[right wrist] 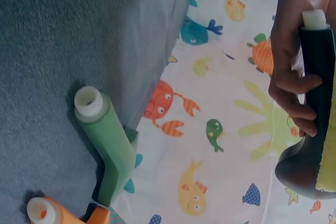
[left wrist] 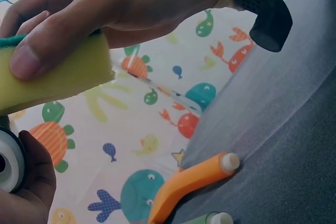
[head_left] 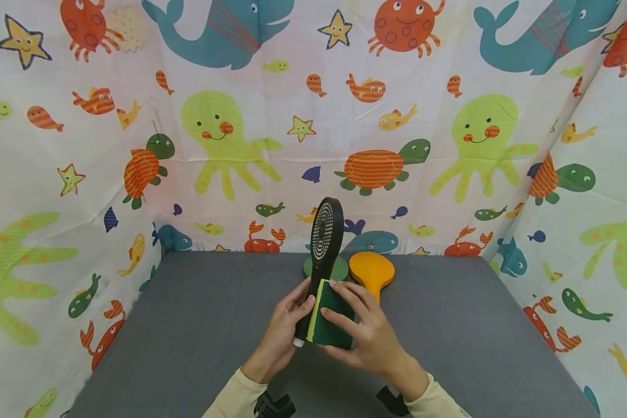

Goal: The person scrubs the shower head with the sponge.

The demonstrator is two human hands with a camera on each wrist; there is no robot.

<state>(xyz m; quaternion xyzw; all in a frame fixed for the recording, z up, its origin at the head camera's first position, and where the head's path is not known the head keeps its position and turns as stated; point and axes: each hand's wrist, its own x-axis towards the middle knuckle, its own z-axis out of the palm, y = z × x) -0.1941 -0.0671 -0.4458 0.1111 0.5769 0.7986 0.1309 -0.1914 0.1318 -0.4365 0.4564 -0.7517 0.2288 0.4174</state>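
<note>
In the head view, the left hand (head_left: 282, 334) grips the handle of one black shower head (head_left: 321, 255), held upright above the desk (head_left: 188, 325) middle, and the right hand (head_left: 363, 331) presses one green-yellow sponge (head_left: 330, 318) against this handle with curled fingers. In the left wrist view, one orange shower head (left wrist: 191, 182) lies at the desk's far edge, and the right wrist view shows one green shower head (right wrist: 105, 140) just beside it.

Black shower head (head_left: 324, 249): smooth plastic, slight sheen; sponge (head_left: 330, 316): yellow foam, rough green scouring face; orange (head_left: 372, 270) and green shower heads (right wrist: 107, 145): smooth plastic; table (head_left: 475, 325): matt grey cloth
</note>
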